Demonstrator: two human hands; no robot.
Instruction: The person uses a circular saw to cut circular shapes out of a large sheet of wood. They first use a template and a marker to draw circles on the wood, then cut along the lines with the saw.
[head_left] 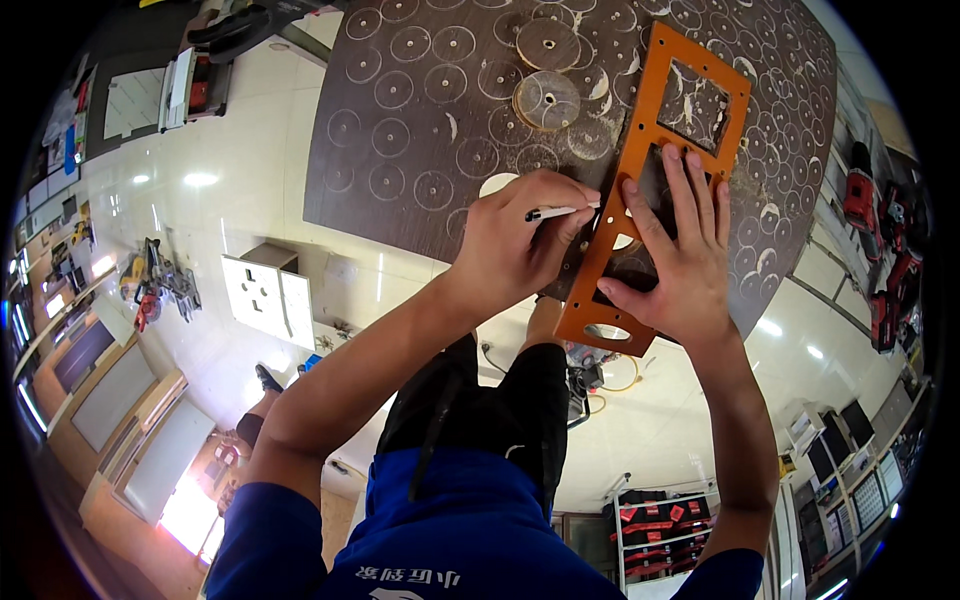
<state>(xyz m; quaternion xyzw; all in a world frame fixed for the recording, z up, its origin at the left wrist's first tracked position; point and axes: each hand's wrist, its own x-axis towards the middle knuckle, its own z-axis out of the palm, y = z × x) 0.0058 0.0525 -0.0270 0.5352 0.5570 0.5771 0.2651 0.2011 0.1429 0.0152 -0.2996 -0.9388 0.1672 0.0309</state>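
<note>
Two hands work on an orange template lying flat on a dark board scored with many circles. The right hand is spread open, fingers pressing the template down. The left hand is clenched around a white marker, its tip at the template's edge. Two cut wooden discs lie well apart on the board.

A glossy pale tiled floor fills the room and mirrors ceiling lights as bright spots. At left stand low wooden cabinets, with a power saw and a white panel with cut-outs lying on the floor nearby. At right, shelves hold red power tools, and a near rack holds red boxes.
</note>
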